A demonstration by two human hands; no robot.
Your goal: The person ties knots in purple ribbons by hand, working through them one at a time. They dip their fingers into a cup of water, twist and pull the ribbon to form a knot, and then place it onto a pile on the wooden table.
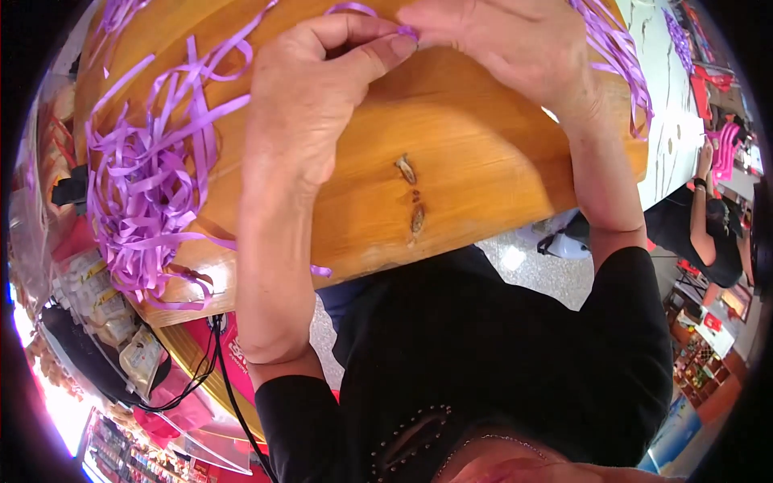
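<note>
My left hand (314, 88) is closed in a pinch, thumb against forefinger, on a small folded bit of purple ribbon (407, 32) at the top of the view. My right hand (515, 48) meets it from the other side, its fingertips drawn together at the same bit of ribbon; the upper edge cuts off part of this hand. A loop of purple ribbon (352, 9) shows just behind the left fingers. Left of my left forearm lies a tangled heap of purple ribbon strips (141, 209) on the wooden table (451, 153).
More purple ribbon strips (624, 64) lie by my right wrist at the table's right side. Beyond stands a white marbled surface (668, 121). A person in black (717, 233) is at far right. Black cables (217, 346) hang below the table's left corner, beside packaged goods (101, 298).
</note>
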